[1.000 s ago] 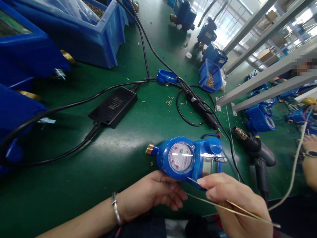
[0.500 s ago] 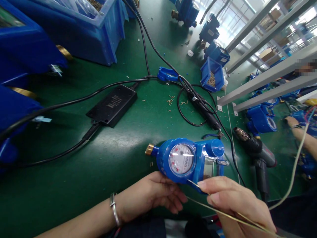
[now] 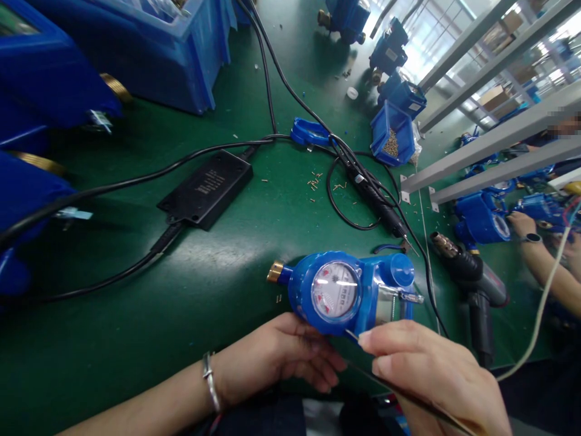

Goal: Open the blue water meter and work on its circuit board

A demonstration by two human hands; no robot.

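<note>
A blue water meter (image 3: 351, 293) lies on the green tabletop (image 3: 136, 339), its brass fitting (image 3: 275, 272) pointing left. Behind the clear cover of the meter's dial (image 3: 334, 290) are small red pointers and a row of digits, too small to read; no brand can be made out. At the meter's near edge, the left hand (image 3: 308, 354) has its fingers loosely curled and partly hidden under the body; whether it grips the meter cannot be told. To its right, the right hand (image 3: 431, 369) pinches a thin strand (image 3: 352, 336) between thumb and forefinger, nearly closed, the tip at the meter's near edge. Left of and beyond the meter, a black power box (image 3: 206, 188) carries several lines of pale print, illegible here. Just beyond the meter lies a black screwdriver (image 3: 384, 212); to its right, a heat gun (image 3: 472, 272). Well beyond the meter, another blue unit (image 3: 389, 53) bears a white label, its writing unreadable. Farther right of the meter is a co-worker's hand (image 3: 523, 225).
</note>
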